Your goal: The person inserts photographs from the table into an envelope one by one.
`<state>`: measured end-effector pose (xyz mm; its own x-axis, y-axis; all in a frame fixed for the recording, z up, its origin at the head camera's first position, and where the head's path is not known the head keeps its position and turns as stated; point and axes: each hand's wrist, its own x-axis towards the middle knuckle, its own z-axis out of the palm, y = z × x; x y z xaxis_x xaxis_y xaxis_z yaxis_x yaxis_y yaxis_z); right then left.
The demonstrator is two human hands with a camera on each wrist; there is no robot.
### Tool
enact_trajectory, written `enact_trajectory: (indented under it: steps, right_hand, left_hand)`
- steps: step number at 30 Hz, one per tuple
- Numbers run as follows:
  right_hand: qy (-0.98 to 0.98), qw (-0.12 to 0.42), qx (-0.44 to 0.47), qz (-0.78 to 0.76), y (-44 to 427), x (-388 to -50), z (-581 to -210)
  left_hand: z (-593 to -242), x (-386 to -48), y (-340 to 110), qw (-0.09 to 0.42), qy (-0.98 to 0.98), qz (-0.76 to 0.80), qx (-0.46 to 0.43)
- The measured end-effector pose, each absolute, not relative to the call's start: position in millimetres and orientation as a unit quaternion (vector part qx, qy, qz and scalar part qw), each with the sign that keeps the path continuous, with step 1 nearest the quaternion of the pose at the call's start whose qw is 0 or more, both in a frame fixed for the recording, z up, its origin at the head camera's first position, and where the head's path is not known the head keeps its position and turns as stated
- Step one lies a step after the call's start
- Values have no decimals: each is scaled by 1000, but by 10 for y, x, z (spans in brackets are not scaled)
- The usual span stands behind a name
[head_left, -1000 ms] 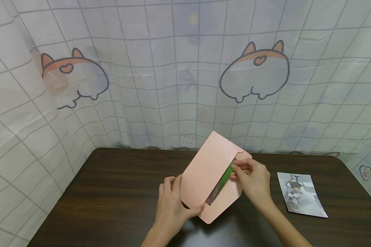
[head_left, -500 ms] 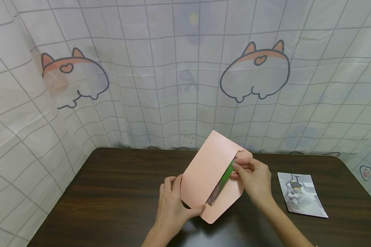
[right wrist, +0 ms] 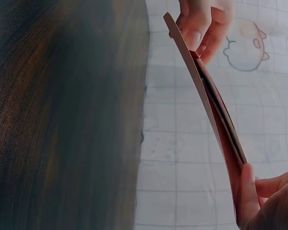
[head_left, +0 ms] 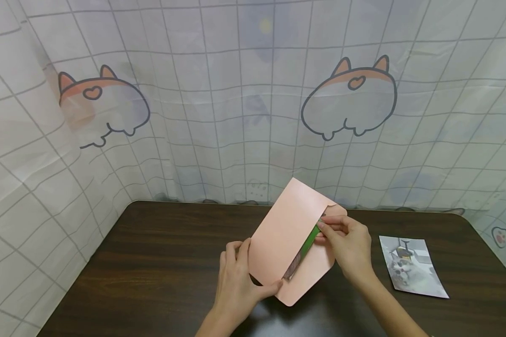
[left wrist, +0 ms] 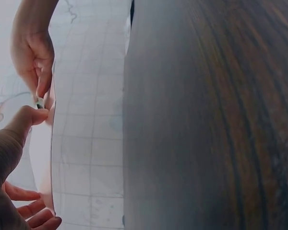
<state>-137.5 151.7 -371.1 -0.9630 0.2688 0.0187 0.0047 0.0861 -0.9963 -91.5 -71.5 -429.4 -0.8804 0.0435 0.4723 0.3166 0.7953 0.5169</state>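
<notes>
A pink envelope (head_left: 282, 234) is held tilted above the table in the head view, its slot facing the right hand. My left hand (head_left: 241, 283) grips its lower left side, thumb on the front near the slot's lower end. Inside the slot shows a strip of a card or photo (head_left: 308, 242), green with a greyish-brown part; the envelope hides the rest. My right hand (head_left: 349, 245) pinches the upper end of that strip. Seen edge-on in the right wrist view, the envelope (right wrist: 201, 88) stretches between the left hand (right wrist: 201, 19) and the right hand (right wrist: 273, 203).
A printed photo (head_left: 414, 267) of a pale, fluffy animal lies on the dark wooden table (head_left: 160, 262), to the right of the right forearm. Behind the table hangs a white gridded curtain (head_left: 236, 112) with cartoon animal prints.
The envelope and both hands have shifted very slightly to the right in the head view. Both holds look the same, and the strip in the slot shows slightly less.
</notes>
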Motion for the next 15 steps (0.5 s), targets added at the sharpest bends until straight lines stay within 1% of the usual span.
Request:
enact_trajectory:
  steps: [4,15]
  right_hand:
    - [-727,82,-96,675,1524,-1371,-3711]
    - [-716,23,-88,692,1451,-1262,-3792]
  left_hand:
    - [-4293,-916,-709,236,-920,-300,-91]
    - [-4293,-917,-698,248,-918,-299,-80]
